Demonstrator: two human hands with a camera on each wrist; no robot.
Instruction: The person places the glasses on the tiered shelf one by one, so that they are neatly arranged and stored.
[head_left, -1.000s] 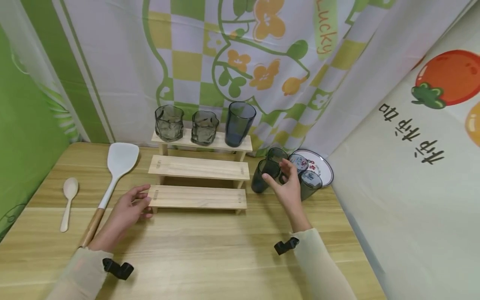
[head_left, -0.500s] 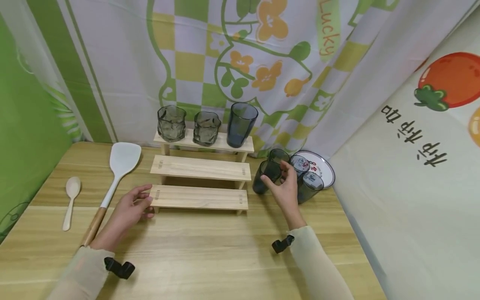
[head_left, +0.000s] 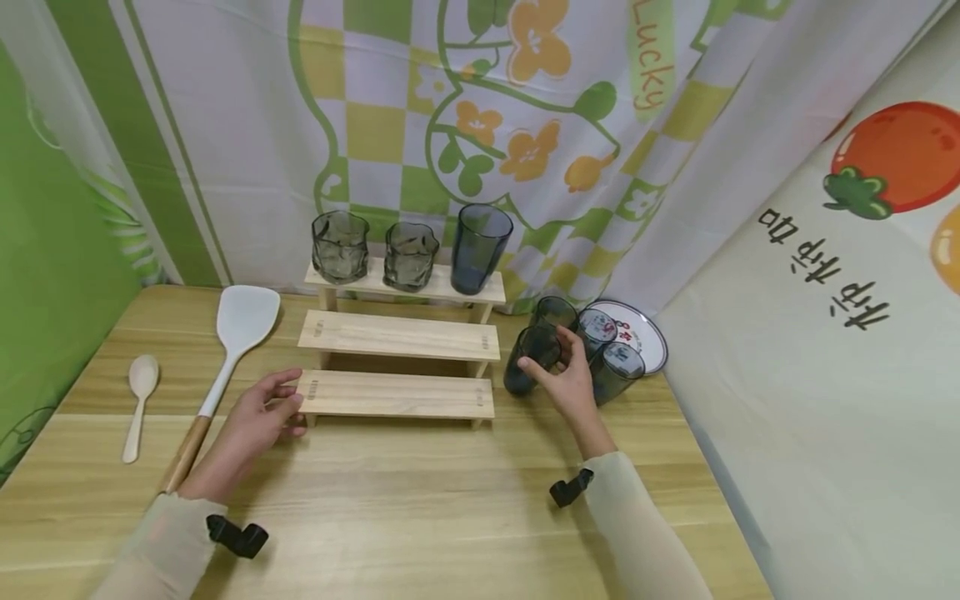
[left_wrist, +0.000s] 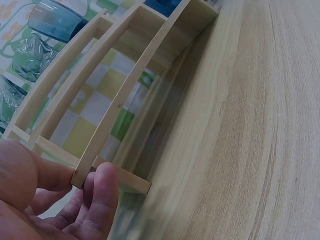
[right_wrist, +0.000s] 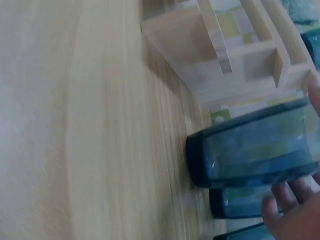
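Observation:
My right hand (head_left: 570, 385) holds a tall dark glass (head_left: 519, 377) near its rim, thumb on the near side and fingers round the far side. In the right wrist view this glass (right_wrist: 255, 145) stands out in front of the other glasses, partly covered by the fingers (right_wrist: 285, 200). At the left end of the three-tier wooden rack (head_left: 397, 394), my left hand (head_left: 258, 421) pinches the lowest board. Its thumb and fingers sit on either side of the board's end (left_wrist: 80, 177) in the left wrist view.
On the rack's top tier stand two wavy short glasses (head_left: 340, 250) and a tall blue-grey glass (head_left: 480, 250). Several more dark glasses (head_left: 618, 379) cluster beside the right hand, before a white plate (head_left: 651, 337). A white spatula (head_left: 243, 321) and a small spoon (head_left: 141, 379) lie left.
My right hand has closed its fingers round the rim of the tall dark glass, which has shifted slightly toward me. The left hand stays at the rack's lowest board.

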